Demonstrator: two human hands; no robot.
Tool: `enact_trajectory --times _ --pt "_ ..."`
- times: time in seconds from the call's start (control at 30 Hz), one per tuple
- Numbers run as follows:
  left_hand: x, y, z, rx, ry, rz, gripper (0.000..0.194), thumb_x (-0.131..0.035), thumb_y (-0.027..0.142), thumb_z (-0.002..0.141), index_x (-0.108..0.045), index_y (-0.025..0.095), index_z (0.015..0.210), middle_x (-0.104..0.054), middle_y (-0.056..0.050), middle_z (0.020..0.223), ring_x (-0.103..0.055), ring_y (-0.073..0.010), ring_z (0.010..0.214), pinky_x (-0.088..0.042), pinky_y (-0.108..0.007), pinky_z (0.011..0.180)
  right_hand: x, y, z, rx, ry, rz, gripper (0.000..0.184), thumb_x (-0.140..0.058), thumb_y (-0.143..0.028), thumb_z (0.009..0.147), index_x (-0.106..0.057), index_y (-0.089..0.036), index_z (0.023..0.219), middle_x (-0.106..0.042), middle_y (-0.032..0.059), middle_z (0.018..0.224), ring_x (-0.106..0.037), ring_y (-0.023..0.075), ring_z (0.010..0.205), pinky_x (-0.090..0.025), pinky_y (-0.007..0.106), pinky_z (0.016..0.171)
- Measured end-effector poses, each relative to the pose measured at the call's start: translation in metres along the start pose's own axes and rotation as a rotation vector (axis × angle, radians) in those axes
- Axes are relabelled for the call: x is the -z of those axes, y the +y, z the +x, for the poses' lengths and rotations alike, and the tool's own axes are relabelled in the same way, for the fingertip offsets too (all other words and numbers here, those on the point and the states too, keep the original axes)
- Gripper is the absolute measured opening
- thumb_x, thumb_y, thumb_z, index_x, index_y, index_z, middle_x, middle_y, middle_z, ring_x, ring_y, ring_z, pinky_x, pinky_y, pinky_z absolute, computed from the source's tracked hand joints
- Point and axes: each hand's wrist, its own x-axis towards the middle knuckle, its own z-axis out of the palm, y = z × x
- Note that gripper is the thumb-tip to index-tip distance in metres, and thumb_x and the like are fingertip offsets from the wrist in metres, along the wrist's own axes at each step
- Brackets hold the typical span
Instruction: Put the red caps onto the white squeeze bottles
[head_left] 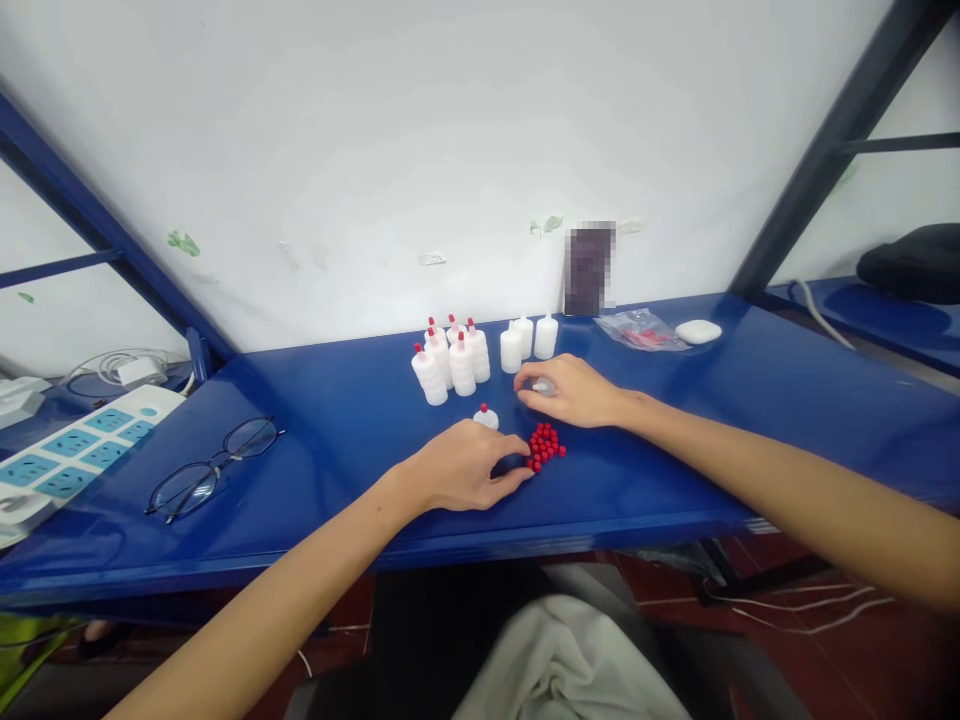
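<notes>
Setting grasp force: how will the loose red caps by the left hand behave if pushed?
The red caps look tiny and probably light, so a nudge would likely scatter them. Being rounded, some may roll or slide on the smooth, glossy blue table. They sit bunched together, so pinching one with the left hand could shift its neighbours.

head camera | above lap (559,665) | forward, tilted down | near desk (337,405), facing wall (375,130)

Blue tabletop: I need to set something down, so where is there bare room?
Bare: between the eyeglasses and red-capped bottle group; between the loose red caps, right forearm and front edge; right of the white rounded object. Crowded: the middle, around the left hand, right hand, caps and uncapped bottles.
</notes>
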Motion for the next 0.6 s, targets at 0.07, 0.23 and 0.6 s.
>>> enact_trajectory --times 0.07,0.23,0.6 --pt "-0.001 0.0 0.0 -0.025 0.017 0.042 0.022 -0.053 0.031 0.095 -0.069 0.019 0.102 -0.072 -0.003 0.08 -0.065 -0.0154 0.069 -0.046 -0.026 0.064 0.001 -0.001 0.0 0.012 -0.006 0.007 0.021 -0.055 -0.035 0.088 -0.071 -0.022 0.094 -0.073 0.0022 0.083 -0.064 0.0189 0.075 -0.04 0.028 0.07" --pt "-0.001 -0.002 -0.002 -0.053 0.146 0.092 0.018 -0.053 0.028 0.093 -0.067 0.019 0.095 -0.068 -0.001 0.073 -0.062 -0.0151 0.066 -0.046 -0.028 0.066 0.002 -0.002 -0.002 0.032 -0.011 0.038 0.022 -0.054 -0.034 0.086 -0.07 -0.021 0.095 -0.072 0.0028 0.084 -0.062 0.0187 0.075 -0.038 0.028 0.07" --pt "0.012 -0.018 -0.005 0.188 0.446 -0.117 0.006 -0.052 0.023 0.09 -0.056 0.017 0.089 -0.034 0.01 0.056 -0.03 -0.0056 0.047 -0.029 -0.019 0.051 0.01 -0.027 0.001 0.281 -0.043 0.031 0.02 -0.053 -0.027 0.076 -0.059 -0.019 0.094 -0.065 0.0023 0.087 -0.053 0.0177 0.073 -0.031 0.028 0.065"
